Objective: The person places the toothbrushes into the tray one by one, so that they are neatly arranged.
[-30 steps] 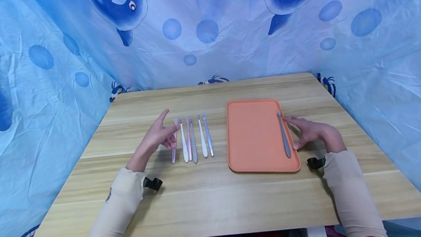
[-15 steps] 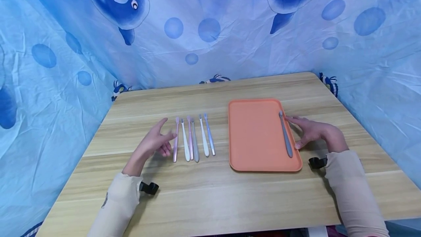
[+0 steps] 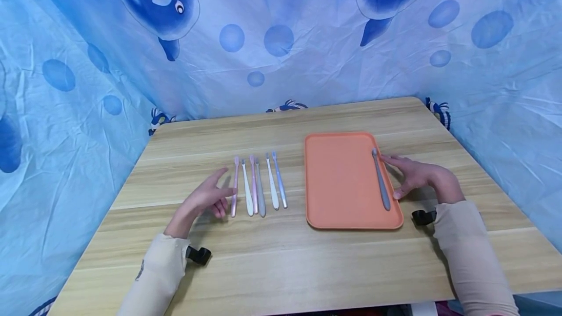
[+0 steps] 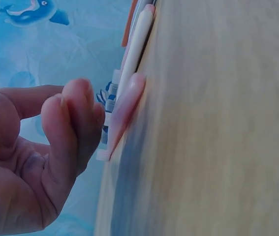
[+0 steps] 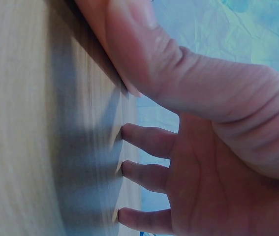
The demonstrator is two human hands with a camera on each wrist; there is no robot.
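A row of several toothbrushes lies on the table in the head view. Leftmost is a pink toothbrush (image 3: pixel 235 187), with a white toothbrush (image 3: pixel 248 189) beside it; a blue toothbrush (image 3: pixel 279 179) ends the row at the right. My left hand (image 3: pixel 208 198) hovers at the pink one, thumb and index finger spread, holding nothing. In the left wrist view a gap separates the fingertips (image 4: pixel 82 96) from that brush. On the orange tray (image 3: pixel 338 179), a dark grey toothbrush (image 3: pixel 381 179) lies along the right side. My right hand (image 3: pixel 417 178) touches the tray's right rim, other fingertips (image 5: pixel 124 132) on the table.
The wooden table (image 3: pixel 272 262) has a blue dolphin-print curtain (image 3: pixel 307 77) behind it and at both sides. A black camera mount (image 3: pixel 198 255) sits on the left wrist and another mount (image 3: pixel 424 217) on the right, both low over the table.
My left hand has drawn back left from over the leftmost toothbrush, then lowered beside it. The right hand and the tray stay put.
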